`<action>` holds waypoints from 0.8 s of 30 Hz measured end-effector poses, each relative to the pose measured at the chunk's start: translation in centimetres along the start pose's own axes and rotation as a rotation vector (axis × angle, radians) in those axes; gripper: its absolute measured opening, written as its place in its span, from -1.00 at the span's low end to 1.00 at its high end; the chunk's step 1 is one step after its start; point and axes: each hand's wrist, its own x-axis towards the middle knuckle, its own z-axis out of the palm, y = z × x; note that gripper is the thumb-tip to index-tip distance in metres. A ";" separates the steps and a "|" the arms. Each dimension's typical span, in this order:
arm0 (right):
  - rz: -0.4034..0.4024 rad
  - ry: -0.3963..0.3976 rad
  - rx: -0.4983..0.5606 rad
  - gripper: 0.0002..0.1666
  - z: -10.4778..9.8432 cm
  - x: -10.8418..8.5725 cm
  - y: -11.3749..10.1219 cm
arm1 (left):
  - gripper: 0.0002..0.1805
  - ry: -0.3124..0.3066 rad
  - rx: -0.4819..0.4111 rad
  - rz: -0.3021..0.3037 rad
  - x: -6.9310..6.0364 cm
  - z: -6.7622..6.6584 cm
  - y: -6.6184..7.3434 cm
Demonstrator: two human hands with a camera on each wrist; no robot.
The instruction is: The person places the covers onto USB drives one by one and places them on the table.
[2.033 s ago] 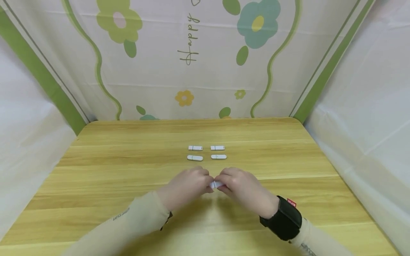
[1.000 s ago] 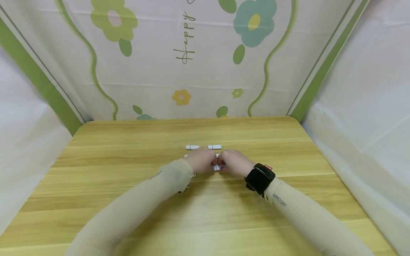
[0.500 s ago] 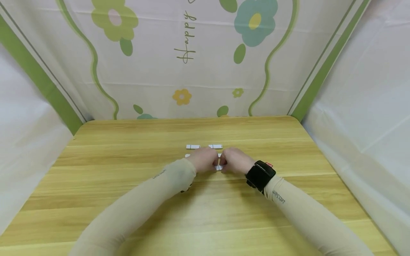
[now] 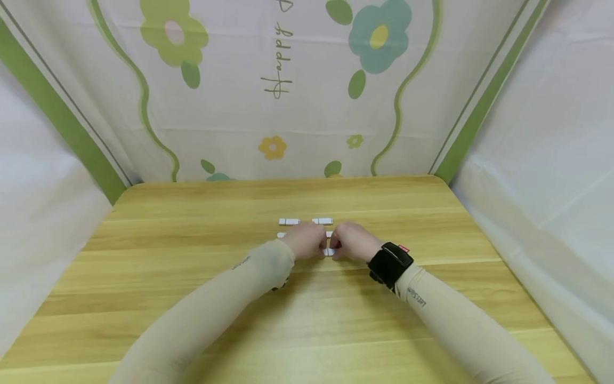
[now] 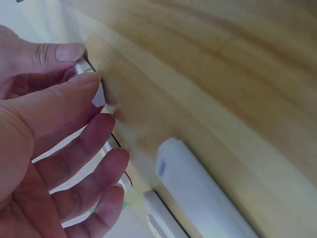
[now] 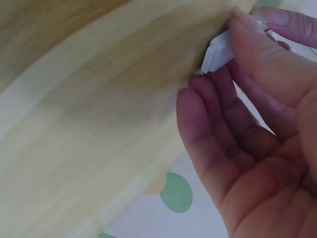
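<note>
Both hands meet at one small white USB stick, low over the wooden table or on it; contact is unclear. My left hand pinches its left end, thumb on the stick in the left wrist view, the other fingers spread loosely. From the other side my right hand pinches the right end, and the stick shows under its thumb in the right wrist view. Beyond the hands lie two more white USB sticks, one left and one right. Others are partly hidden behind the hands.
The wooden table ends at a white flowered cloth, with white cloth on both sides. Close to the left hand, another white stick lies on the table in the left wrist view. A black band circles the right wrist.
Both hands have moved forward with the pinched USB stick, from nearer the body to just before the row of sticks. During the last half second they have hardly moved.
</note>
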 end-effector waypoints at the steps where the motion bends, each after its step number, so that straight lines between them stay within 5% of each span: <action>1: 0.003 -0.007 -0.003 -0.87 0.0 0.0 0.0 | -0.96 -0.005 -0.001 0.000 0.0 0.0 -0.1; 13: -0.016 -0.031 -0.069 -0.84 -1.3 0.0 0.8 | -0.84 -0.026 -0.041 -0.025 -0.8 -1.0 -1.2; 18: -0.028 0.049 -0.130 -0.72 -3.2 -1.1 1.1 | -0.74 0.059 0.010 -0.040 -2.2 -2.8 -2.2; 24: -0.022 0.169 -0.159 -0.56 -5.4 -2.7 1.9 | -0.49 0.212 0.040 -0.060 -6.1 -6.2 -4.5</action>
